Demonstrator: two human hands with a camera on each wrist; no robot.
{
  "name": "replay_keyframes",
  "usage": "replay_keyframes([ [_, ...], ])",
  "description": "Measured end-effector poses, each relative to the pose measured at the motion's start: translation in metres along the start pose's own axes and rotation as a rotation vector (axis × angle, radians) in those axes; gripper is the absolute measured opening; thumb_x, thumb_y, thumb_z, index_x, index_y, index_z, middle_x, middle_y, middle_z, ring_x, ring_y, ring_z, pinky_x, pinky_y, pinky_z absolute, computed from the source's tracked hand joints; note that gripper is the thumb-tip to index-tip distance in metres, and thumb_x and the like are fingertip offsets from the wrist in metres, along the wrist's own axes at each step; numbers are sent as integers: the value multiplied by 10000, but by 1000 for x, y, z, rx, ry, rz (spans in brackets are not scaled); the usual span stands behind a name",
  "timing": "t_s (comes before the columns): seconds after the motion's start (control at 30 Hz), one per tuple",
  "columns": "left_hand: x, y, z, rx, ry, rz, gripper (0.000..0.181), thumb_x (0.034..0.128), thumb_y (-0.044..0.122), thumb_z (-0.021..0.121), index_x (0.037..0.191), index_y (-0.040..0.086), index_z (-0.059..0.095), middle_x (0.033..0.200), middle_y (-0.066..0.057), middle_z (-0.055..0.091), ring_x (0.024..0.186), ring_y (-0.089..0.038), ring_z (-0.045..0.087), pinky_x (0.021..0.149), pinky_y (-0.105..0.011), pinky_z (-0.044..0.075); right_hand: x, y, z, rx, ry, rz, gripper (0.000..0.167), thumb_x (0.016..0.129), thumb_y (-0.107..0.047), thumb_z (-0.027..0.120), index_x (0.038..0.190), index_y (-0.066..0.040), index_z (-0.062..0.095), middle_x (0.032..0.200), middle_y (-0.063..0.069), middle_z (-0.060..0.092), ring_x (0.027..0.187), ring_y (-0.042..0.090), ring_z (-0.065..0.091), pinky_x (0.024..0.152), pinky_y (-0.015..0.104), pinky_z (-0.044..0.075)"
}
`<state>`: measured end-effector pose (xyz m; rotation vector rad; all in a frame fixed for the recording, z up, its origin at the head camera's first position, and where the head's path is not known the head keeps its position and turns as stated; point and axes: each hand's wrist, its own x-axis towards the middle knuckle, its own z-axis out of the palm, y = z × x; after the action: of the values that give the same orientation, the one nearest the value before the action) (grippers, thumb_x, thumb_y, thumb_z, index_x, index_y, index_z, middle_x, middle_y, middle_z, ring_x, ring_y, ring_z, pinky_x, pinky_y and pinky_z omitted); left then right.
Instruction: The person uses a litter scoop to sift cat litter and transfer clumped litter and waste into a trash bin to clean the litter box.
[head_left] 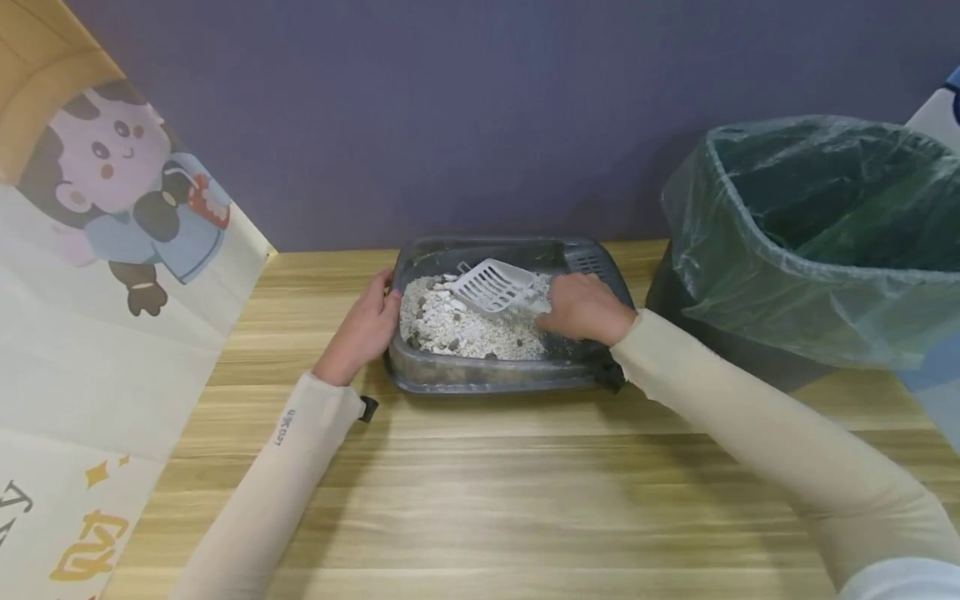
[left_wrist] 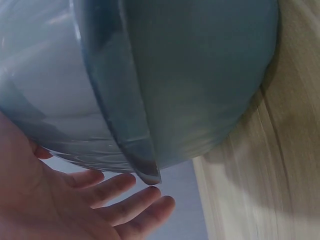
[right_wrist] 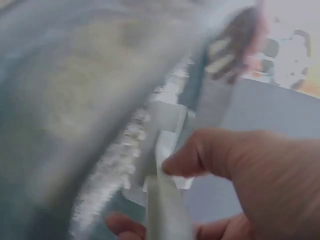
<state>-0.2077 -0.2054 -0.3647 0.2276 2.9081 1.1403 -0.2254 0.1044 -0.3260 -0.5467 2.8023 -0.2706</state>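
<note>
A grey litter tray (head_left: 480, 379) stands on the table, holding pale granules (head_left: 480, 333) with darker clumps among them. My left hand (head_left: 363, 325) rests against the tray's left end; in the left wrist view that hand (left_wrist: 95, 200) has its fingers spread, loosely bent, along the tray's outer wall (left_wrist: 200, 75). With my right hand (head_left: 588, 308) I grip the handle of a white slotted scoop (head_left: 491, 286), its head over the granules. The blurred right wrist view shows the right hand (right_wrist: 235, 175) with thumb and fingers around the scoop's handle (right_wrist: 167, 200).
Right of the tray stands a dark bin (head_left: 750, 342) lined with a clear plastic bag (head_left: 810, 308). A dark blue wall (head_left: 450, 125) rises behind the wooden table (head_left: 450, 483). On the left is a pale panel (head_left: 75, 358) with a cartoon figure.
</note>
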Motion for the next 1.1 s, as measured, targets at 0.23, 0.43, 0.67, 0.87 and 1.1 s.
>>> replay_keyframes([
  [0.23, 0, -1, -1, -6, -6, 9, 548, 1034, 321, 255, 1502, 52, 161, 1519, -162, 237, 1340, -337, 302, 1090, -502, 252, -19, -12, -32, 45, 275, -82, 180, 944, -149, 563, 940, 9, 649, 774, 102, 584, 634, 233, 503, 593, 374, 421],
  [0.43, 0, -1, 0, -6, -12, 11, 545, 1035, 308, 260, 1500, 42, 161, 1524, -165, 222, 1366, -334, 248, 1108, -488, 212, -52, -18, -57, -50, 349, -211, 146, 909, -93, 624, 973, 18, 694, 820, 113, 628, 677, 239, 526, 567, 367, 447],
  [0.67, 1, -1, -1, -18, -16, 5, 547, 1035, 311, 249, 1503, 45, 149, 1526, -169, 217, 1347, -347, 284, 1100, -499, 227, -81, -15, -68, -138, 260, -243, 185, 878, -84, 671, 1045, -9, 694, 926, 118, 661, 658, 221, 577, 472, 313, 450],
  [0.87, 2, -1, 0, -20, -4, 12, 541, 1035, 300, 256, 1498, 35, 162, 1521, -177, 221, 1363, -344, 249, 1109, -499, 203, -74, -3, -64, -122, 91, -210, 189, 912, -122, 635, 1077, -43, 680, 957, 89, 666, 591, 158, 530, 463, 292, 369],
  [1.1, 1, 0, 3, -26, 4, 20, 525, 1035, 278, 255, 1488, 21, 185, 1514, -190, 228, 1381, -330, 206, 1121, -484, 173, -65, 13, -56, -69, -14, -218, 255, 940, -123, 591, 1172, -26, 640, 1075, 105, 650, 756, 196, 603, 566, 335, 457],
])
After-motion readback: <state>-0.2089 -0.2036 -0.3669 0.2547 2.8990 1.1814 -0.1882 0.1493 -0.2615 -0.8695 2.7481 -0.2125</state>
